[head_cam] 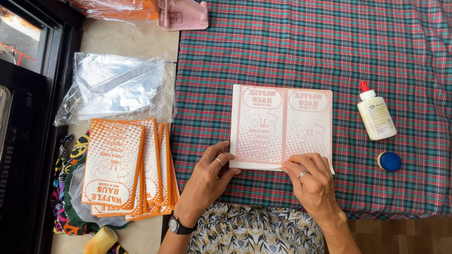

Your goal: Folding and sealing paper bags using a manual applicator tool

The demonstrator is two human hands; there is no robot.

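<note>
The folded sheet (281, 126) in the middle is thin matt paper, its print showing faintly through from the other side. It lies on a woven plaid cloth (329, 47) of red and green, soft and slightly creased. To the left, the stack of orange printed bags (123, 168) is the same matt paper. Beyond them the clear wrapper (115, 87) is glossy, crinkled plastic film. On the right, the glue bottle (375, 114) is smooth cream plastic with a red cap, and the blue cap (389, 161) shines. The bare worktop (127, 40) looks smooth and stone-like.
</note>
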